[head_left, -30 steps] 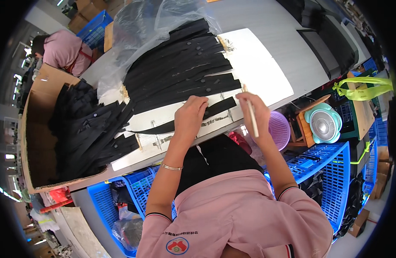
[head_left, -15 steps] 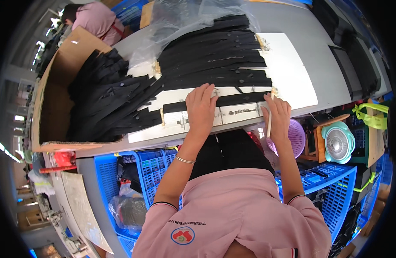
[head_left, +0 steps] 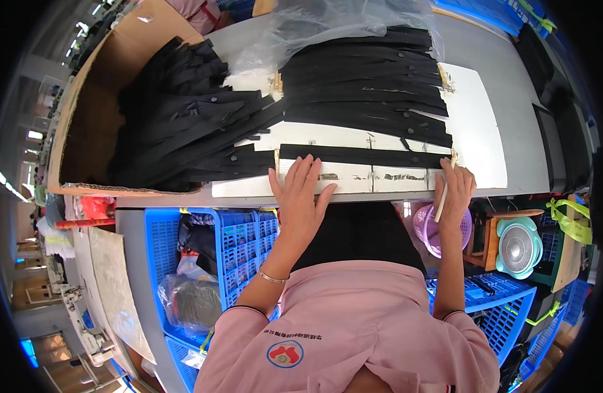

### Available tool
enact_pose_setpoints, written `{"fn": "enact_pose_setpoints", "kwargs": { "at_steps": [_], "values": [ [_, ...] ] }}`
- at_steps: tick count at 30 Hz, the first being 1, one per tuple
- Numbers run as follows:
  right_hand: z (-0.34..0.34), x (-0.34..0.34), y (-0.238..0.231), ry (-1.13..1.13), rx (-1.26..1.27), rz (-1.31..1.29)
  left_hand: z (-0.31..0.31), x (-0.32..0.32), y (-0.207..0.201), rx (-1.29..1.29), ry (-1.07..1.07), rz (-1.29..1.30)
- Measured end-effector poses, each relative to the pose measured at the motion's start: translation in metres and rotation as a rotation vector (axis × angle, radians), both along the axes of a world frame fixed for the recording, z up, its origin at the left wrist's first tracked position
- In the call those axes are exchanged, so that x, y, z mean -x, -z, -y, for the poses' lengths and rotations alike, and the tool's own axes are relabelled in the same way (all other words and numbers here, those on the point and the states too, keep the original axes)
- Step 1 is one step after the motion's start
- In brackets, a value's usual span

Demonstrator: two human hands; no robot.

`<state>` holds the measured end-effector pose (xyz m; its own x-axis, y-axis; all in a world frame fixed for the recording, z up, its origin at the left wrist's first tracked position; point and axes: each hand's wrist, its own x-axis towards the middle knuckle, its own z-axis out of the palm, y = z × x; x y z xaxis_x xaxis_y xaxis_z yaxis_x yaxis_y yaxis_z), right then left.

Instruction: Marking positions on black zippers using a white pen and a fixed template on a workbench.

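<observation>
A single black fabric strip point(head_left: 367, 155) lies straight across the near part of a white board point(head_left: 478, 124), which has dark marks and yellowish taped spots. My left hand point(head_left: 303, 200) rests with spread fingers, its fingertips on the strip towards its left end. At the strip's right end, my right hand point(head_left: 459, 193) has its fingertips by a taped spot and holds a slim, pale stick point(head_left: 442, 202) that slants down beside the palm. I cannot tell what kind of stick it is. Beyond the single strip, several black strips point(head_left: 360, 85) with small round dark pieces lie side by side.
A cardboard box point(head_left: 92, 124) at the left spills black strips point(head_left: 183, 124) onto the board. Clear plastic sheeting point(head_left: 341, 23) covers the far side. Blue crates point(head_left: 239, 245), a purple basket point(head_left: 465, 229) and a teal fan point(head_left: 519, 245) stand below the table edge.
My left hand has moved left along the strip and its fingers have spread. The right hand stays at the strip's right end with the stick. The whole view has shifted.
</observation>
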<state>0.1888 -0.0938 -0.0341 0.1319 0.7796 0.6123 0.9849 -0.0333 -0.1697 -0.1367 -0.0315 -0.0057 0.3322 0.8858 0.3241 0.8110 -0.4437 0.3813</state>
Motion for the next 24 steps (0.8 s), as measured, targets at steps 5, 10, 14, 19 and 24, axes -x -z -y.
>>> {"fn": "enact_pose_setpoints", "kwargs": {
  "at_steps": [5,10,14,19,24],
  "values": [
    [-0.002,-0.003,0.002,-0.009,0.009,0.003,-0.007,0.008,-0.002,-0.080,-0.037,0.008],
    [-0.003,-0.006,0.003,-0.013,0.019,0.041,-0.007,0.014,0.001,-0.009,-0.025,0.006],
    [-0.002,-0.004,-0.001,-0.009,0.024,0.031,0.006,0.021,-0.002,0.058,-0.046,0.021],
    [-0.005,-0.003,-0.006,-0.005,0.047,0.079,0.011,0.030,0.002,0.081,-0.056,0.052],
    [-0.018,0.027,-0.029,-0.033,-0.003,-0.056,0.009,0.029,0.010,0.043,-0.048,0.076]
  ]
}}
